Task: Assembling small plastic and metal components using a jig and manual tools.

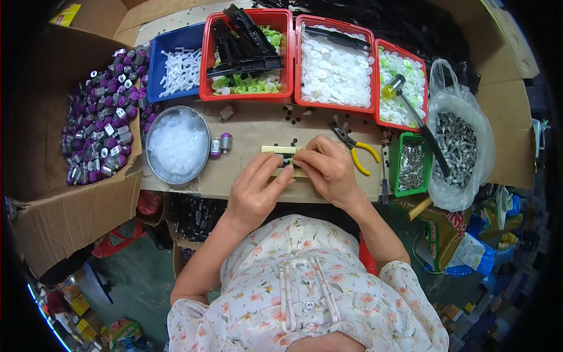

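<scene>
At the front of the worktable a cream-coloured block (278,149) holds a small dark part (287,157) in its middle. My left hand (255,190) is closed at the block's left side, thumb and fingers gripping its edge. From the right, my right hand (328,170) bends over the same block with its fingertips pinched together above the dark part. Whatever small piece lies between those fingertips is mostly hidden. Pliers with yellow handles (358,151) lie just right of my right hand. Two small grey-and-purple motors (226,142) stand to the left of the block.
Behind are a blue bin (153,73) of white pieces and red bins (203,70) of discs and black strips. A round metal bowl (206,126) and a carton of motors (76,217) flank the left. Rightward are a hammer (417,114), green tray (403,189) and plastic bag (484,146).
</scene>
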The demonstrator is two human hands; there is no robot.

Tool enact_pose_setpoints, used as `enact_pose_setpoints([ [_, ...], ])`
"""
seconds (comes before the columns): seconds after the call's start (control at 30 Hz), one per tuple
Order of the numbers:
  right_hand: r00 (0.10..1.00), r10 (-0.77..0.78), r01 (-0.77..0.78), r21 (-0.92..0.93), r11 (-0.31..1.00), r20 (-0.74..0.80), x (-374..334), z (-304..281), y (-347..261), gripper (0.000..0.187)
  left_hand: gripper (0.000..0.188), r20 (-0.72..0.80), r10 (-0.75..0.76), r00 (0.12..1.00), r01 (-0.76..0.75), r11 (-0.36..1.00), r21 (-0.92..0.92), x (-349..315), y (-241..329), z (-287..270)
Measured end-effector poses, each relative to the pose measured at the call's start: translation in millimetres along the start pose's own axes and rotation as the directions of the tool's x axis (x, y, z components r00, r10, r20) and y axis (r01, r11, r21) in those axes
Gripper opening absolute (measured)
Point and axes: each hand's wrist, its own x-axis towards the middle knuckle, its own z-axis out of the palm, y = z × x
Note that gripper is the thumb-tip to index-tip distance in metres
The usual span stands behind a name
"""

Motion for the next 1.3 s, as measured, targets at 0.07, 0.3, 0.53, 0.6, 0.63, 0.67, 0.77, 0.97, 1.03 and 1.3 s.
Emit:
enact_pose_setpoints([
  [0.07,1.000,-0.008,0.008,-0.015,1.000,0.002,1,2,-1,0.016,0.034,0.031,0.049,0.998,-0.050,0.998,0.037,1,-1,-1],
  [0.3,1.000,0.006,-0.005,-0.020,1.000,0.026,2,2,0,0.017,0.033,0.041,0.064,0.997,-0.066,0.997,0.049,-2,-5,1],
  [0.53,0.999,0.047,-0.048,0.043,0.998,0.022,2,0,1,0.015,0.026,0.035,0.063,0.997,-0.065,0.996,0.068,2,-3,5],
  [0.6,0.999,0.045,-0.046,0.047,0.998,0.021,2,0,1,0.015,0.026,0.024,0.063,0.998,-0.064,0.996,0.056,3,-2,6],
  [0.63,0.999,0.048,-0.049,0.048,0.998,0.014,1,-1,1,0.015,0.026,0.016,0.054,0.998,-0.055,0.998,0.042,4,-2,6],
  [0.67,0.999,0.032,-0.033,0.027,0.999,0.022,1,-1,2,0.015,0.026,0.008,0.044,0.999,-0.045,0.999,0.029,4,-2,6],
  [0.77,1.000,0.008,-0.008,-0.006,1.000,0.028,2,-1,1,0.015,0.026,0.001,0.041,0.999,-0.041,0.999,0.029,3,-2,8],
  [0.97,1.000,0.028,-0.028,-0.056,0.998,-0.007,0,-30,-4,0.013,0.026,0.023,0.031,0.999,-0.032,0.999,0.033,6,-2,5],
  [1.03,0.988,0.094,-0.108,-0.115,0.987,-0.127,-10,-53,-1,0.013,0.026,0.042,0.025,0.999,-0.025,1.000,0.008,8,0,-1],
  [1.3,0.867,0.402,-0.497,-0.459,0.737,-0.293,-71,-126,36,0.012,0.019,-0.010,0.099,0.995,-0.099,0.995,-0.032,66,-10,-7],
])
